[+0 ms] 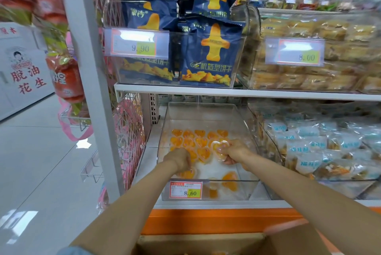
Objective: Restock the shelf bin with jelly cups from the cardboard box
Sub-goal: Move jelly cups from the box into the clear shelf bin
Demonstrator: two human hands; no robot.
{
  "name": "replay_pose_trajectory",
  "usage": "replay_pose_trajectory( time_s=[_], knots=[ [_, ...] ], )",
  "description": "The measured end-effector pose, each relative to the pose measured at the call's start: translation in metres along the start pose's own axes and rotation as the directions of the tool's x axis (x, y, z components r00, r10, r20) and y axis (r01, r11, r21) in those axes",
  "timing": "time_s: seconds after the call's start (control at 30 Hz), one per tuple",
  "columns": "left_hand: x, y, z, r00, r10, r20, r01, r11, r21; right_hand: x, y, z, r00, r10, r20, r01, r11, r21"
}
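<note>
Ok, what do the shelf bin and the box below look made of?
Shelf bin: clear, glossy rigid plastic, likely acrylic; the jelly cups show through its walls. Box: matte brown cardboard, judging by its dull tan flap.

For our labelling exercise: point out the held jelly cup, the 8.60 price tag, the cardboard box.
jelly cup (216, 148): head view, heart-shaped lid.
price tag (185, 189): head view, its middle.
cardboard box (198, 242): head view, brown flap.

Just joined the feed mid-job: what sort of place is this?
Most likely a shop's snack aisle: printed price tags, bagged biscuits on the upper shelf, jelly cups in a clear bin.
</note>
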State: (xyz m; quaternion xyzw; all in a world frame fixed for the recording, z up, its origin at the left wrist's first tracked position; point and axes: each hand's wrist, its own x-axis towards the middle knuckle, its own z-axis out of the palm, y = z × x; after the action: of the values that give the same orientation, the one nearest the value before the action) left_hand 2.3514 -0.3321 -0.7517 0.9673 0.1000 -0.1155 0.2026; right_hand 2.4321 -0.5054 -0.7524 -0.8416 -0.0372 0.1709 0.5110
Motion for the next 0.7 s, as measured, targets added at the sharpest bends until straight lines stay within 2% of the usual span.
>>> replay_pose_trajectory(
  time_s=[0.1,0.2,0.27,0.33,0.43,0.5,0.6,0.7],
  knots=[
    [0.0,0.001,0.0,1.0,0.009,-0.012,-0.01,0.999,-0.048,0.003,0.002,-0.001,0.998,0.065,-0.019,-0.065,0.998,0.023],
    [-0.007,0.003,-0.005,0.997,0.051,-0.055,-0.046,0.996,0.076,0.007,0.006,-0.002,0.991,0.117,-0.064,-0.117,0.993,0.012],
    [-0.014,0.003,-0.015,0.984,0.127,-0.122,-0.109,0.984,0.142,0.008,0.006,0.0,0.989,0.125,-0.082,-0.125,0.992,-0.005],
    [-0.024,0.002,-0.028,0.943,0.257,-0.21,-0.217,0.957,0.194,0.008,0.005,0.003,0.987,0.133,-0.092,-0.138,0.989,-0.05],
    [-0.039,-0.006,-0.045,0.835,0.438,-0.333,-0.328,0.882,0.338,0.007,0.004,0.006,0.982,0.166,-0.085,-0.17,0.985,-0.033],
    [-0.043,-0.017,-0.05,0.802,0.455,-0.387,-0.317,0.873,0.371,0.007,0.004,0.007,0.976,0.208,-0.063,-0.207,0.978,0.036],
    [-0.043,-0.035,-0.047,0.791,0.441,-0.424,-0.311,0.887,0.343,0.009,0.005,0.012,0.96,0.279,-0.034,-0.269,0.948,0.168],
    [-0.045,-0.042,-0.044,0.801,0.43,-0.417,-0.325,0.897,0.3,0.016,0.009,0.016,0.949,0.313,-0.029,-0.299,0.928,0.224]
  ],
)
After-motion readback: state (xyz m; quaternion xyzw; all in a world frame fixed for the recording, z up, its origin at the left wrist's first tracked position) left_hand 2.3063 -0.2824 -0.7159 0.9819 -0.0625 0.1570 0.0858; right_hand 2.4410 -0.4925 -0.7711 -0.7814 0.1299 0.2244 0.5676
